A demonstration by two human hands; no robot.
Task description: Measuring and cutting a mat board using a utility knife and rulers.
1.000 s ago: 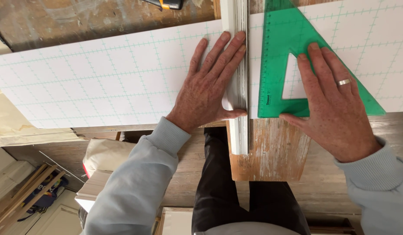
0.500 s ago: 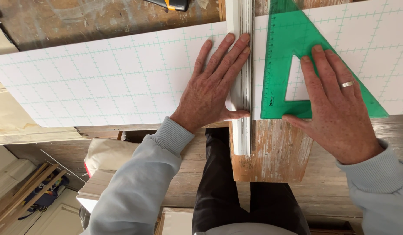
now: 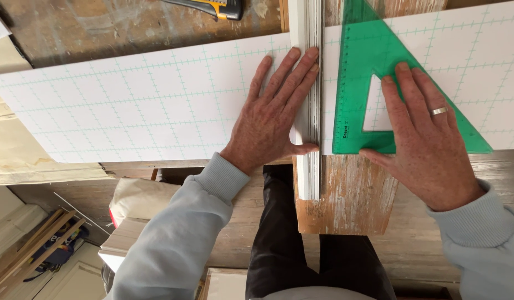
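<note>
Gridded sheet [image 3: 129, 105] lies flat across the table [image 3: 101, 28], running left to right. A straightedge rail [image 3: 308, 100] crosses the sheet front to back, its near end overhanging the table edge, on top of a wood plank [image 3: 351, 194] that sticks out toward the person. Left hand [image 3: 273, 116] lies flat on the sheet, just left of the rail, fingers [image 3: 301, 72] along it, thumb touching its near part. Set square [image 3: 373, 55] lies on the sheet just right of the rail, 1 edge against it. Right hand [image 3: 429, 144] rests on the set square. Utility knife [image 3: 212, 6] lies behind the sheet, on the table, left of the rail.
</note>
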